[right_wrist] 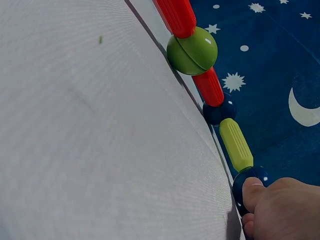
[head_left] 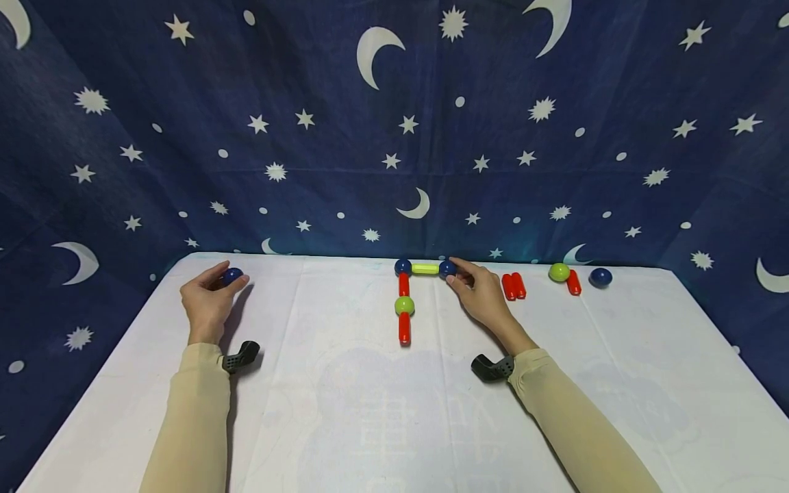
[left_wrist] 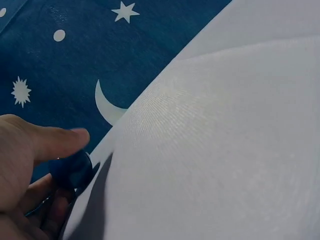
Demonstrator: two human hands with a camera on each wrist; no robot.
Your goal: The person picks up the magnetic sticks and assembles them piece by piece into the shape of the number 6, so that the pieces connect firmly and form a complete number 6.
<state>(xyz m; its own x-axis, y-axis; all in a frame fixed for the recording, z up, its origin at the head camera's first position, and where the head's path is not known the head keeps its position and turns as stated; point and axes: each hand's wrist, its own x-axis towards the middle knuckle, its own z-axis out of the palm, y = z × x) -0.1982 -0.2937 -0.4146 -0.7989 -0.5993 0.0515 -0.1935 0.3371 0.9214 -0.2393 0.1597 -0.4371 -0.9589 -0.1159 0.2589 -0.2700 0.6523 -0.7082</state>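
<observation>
- Left hand point(head_left: 208, 305): pinching a separate blue ball point(head_left: 232, 276), left of frame, mid-height.
- Right hand point(head_left: 488, 300): pinching the end blue ball point(head_left: 445, 268), near frame centre, touching the yellow-green rod point(head_left: 425, 269).

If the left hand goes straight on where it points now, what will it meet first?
Beyond the blue ball that it pinches, the left hand would probably meet the star-patterned cloth behind the white table first; how far back it hangs is unclear.
</observation>
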